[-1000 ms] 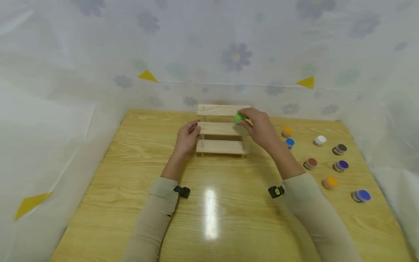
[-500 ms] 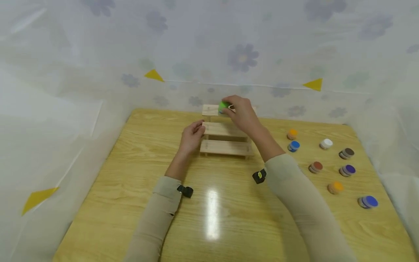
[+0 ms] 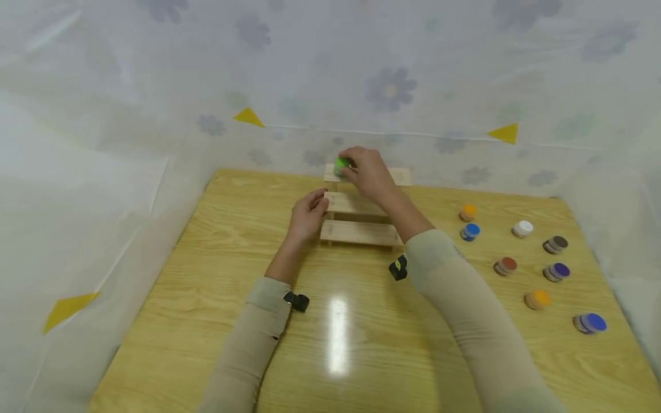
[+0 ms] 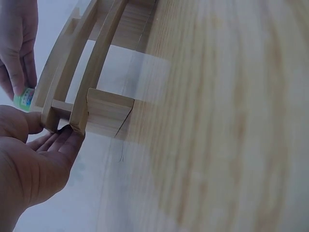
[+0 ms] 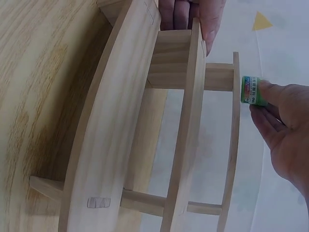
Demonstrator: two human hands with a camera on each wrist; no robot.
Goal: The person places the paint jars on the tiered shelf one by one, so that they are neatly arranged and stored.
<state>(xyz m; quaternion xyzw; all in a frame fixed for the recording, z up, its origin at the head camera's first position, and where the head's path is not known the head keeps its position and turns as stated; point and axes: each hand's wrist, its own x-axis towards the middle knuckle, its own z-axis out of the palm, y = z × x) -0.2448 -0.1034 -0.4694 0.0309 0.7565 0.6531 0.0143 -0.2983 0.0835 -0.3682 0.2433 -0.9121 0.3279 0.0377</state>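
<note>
A pale wooden three-tier stepped rack (image 3: pixel 361 233) stands at the back of the table. My left hand (image 3: pixel 306 217) holds the left end of its middle shelf, thumb above and fingers below in the left wrist view. My right hand (image 3: pixel 369 175) pinches a small jar with a green lid (image 3: pixel 339 166) over the left part of the top shelf. The right wrist view shows the printed label of the jar (image 5: pixel 250 90) close to that shelf (image 5: pixel 235 121); whether they touch I cannot tell. My right forearm hides part of the middle shelf.
Several small jars stand on the table (image 3: pixel 217 321) at the right, among them orange-lidded (image 3: pixel 467 212), blue-lidded (image 3: pixel 470 232), white-lidded (image 3: pixel 523 229) and brown-lidded (image 3: pixel 505 265) ones. A flowered sheet (image 3: pixel 444 69) hangs close behind the rack.
My right hand has carried the green-lidded jar from above the middle shelf's right part up and left to the top shelf's left part. My left hand keeps its hold on the rack.
</note>
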